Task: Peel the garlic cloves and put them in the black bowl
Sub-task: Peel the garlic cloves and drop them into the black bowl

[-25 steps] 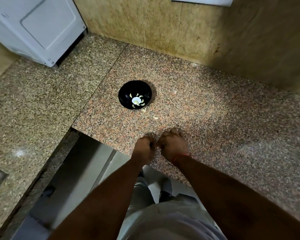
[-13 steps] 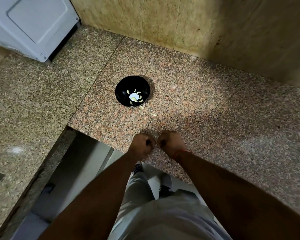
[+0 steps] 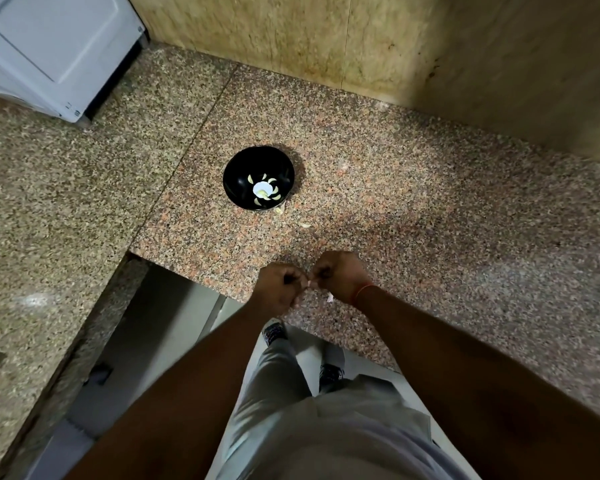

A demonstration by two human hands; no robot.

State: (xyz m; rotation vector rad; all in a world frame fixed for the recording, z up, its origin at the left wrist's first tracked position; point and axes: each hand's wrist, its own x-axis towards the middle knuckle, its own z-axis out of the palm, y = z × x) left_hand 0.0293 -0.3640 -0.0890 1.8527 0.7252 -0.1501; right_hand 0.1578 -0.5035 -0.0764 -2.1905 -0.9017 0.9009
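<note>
While I am working over the near edge of the surface (image 3: 430, 237), I am keeping both hands close together, knuckles almost meeting, so the small clove (image 3: 308, 283) between them gets pulled from both sides. My left hand (image 3: 279, 285) is curling its fingers in tight, and my right hand (image 3: 340, 275) is doing the same; each grip is narrow, pinching at a pale sliver that I am taking to be the clove or its skin. It is too small for me to tell which. I am holding it low and just above the surface, probably so that loose skin is dropping there and not on the floor; a pale scrap (image 3: 329, 299) is lying by my right wrist.

The bowl (image 3: 243, 168) is sitting farther off, straight ahead and slightly left, within easy reach. Several peeled cloves (image 3: 272, 180) are lying inside it around a white centre. Two pale bits (image 3: 305, 224) are resting on the surface just near of the bowl, outside it; they may be unpeeled cloves waiting their turn. I am judging that this clove is still being stripped.
</note>
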